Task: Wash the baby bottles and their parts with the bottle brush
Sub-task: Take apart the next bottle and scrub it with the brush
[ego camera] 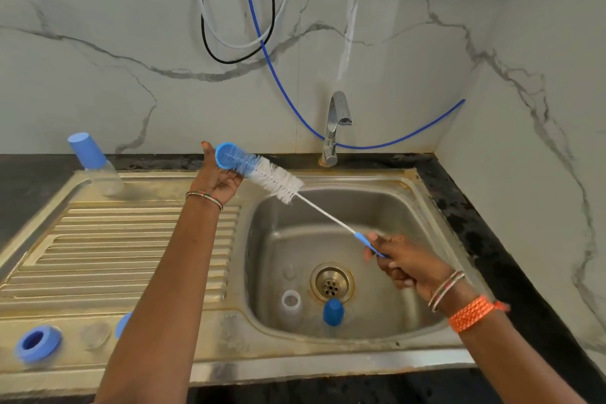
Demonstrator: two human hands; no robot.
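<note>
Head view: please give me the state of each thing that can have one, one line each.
Bottle brush: bristles inside the blue cap.
Left hand: holds the blue cap.
Right hand: grips the brush handle.
Tap: no water running.
Capped bottle: standing on the drainboard.

Around the steel-grey, yellow-stained sink (pixel 360 187): a bottle brush (pixel 275 179) with white bristles and a blue handle, poked into a blue cap (pixel 229 156). In the basin lie a blue cap (pixel 333 311) and a clear ring (pixel 291 300). Left of the basin sits a blue collar (pixel 37 343). The wall (pixel 98 75) behind is white marble veined grey; the desk (pixel 492 223) is black.
</note>
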